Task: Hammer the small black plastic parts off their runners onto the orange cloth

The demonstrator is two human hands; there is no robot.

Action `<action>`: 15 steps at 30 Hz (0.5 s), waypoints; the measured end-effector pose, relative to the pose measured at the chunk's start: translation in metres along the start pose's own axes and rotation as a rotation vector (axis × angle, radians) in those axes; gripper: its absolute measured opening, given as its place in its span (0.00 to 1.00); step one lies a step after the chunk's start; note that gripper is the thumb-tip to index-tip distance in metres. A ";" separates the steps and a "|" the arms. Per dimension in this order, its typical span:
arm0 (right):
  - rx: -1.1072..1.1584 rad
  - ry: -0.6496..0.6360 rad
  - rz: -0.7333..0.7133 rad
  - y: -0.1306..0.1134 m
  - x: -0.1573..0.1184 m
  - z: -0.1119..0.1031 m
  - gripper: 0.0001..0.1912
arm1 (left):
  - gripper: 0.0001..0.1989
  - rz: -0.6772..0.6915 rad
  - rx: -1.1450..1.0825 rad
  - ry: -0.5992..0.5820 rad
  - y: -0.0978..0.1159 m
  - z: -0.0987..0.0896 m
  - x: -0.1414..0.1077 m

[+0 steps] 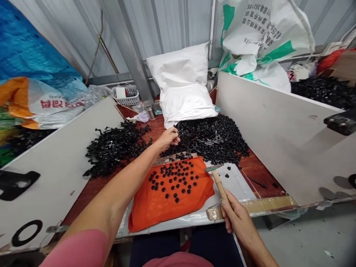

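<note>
My right hand [235, 215] is closed around the wooden handle of a small hammer [219, 182]. The greenish hammer head rests over the right edge of an orange cloth [164, 215]. Small round black plastic parts [178, 178] are scattered on that cloth. Stretched forward, my left hand [170, 137] has its fingers curled together at the left edge of a big heap of black plastic parts [222, 139]. What those fingers pinch, if anything, is too small to make out.
Another pile of black branching plastic pieces [116, 146] lies left. A white sack [185, 89] stands behind the heap. Light boards [267, 137] wall the table on both sides. A thin dark rod [257, 182] lies right; a metal canister [151, 112] and plastic basket [128, 97] stand back left.
</note>
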State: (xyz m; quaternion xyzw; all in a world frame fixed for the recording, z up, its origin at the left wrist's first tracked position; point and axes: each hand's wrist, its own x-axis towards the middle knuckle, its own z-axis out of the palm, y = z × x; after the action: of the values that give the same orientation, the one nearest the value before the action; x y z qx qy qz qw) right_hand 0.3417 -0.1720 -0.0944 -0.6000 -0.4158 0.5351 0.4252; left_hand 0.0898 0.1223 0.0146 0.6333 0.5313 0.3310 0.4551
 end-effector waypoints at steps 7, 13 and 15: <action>0.048 0.035 -0.042 0.007 0.004 0.000 0.41 | 0.15 -0.050 -0.535 -0.134 0.002 -0.025 -0.061; 0.028 0.014 -0.032 0.002 0.005 -0.005 0.38 | 0.12 -0.092 -0.477 -0.154 -0.013 -0.047 -0.152; 0.007 0.014 -0.033 -0.004 0.002 -0.005 0.36 | 0.15 -0.100 -0.321 -0.169 -0.020 -0.052 -0.183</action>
State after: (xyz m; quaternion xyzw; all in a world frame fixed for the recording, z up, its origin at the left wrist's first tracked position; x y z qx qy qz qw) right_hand 0.3463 -0.1690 -0.0912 -0.5951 -0.4209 0.5254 0.4390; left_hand -0.0037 -0.0444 0.0270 0.5507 0.4625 0.3342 0.6092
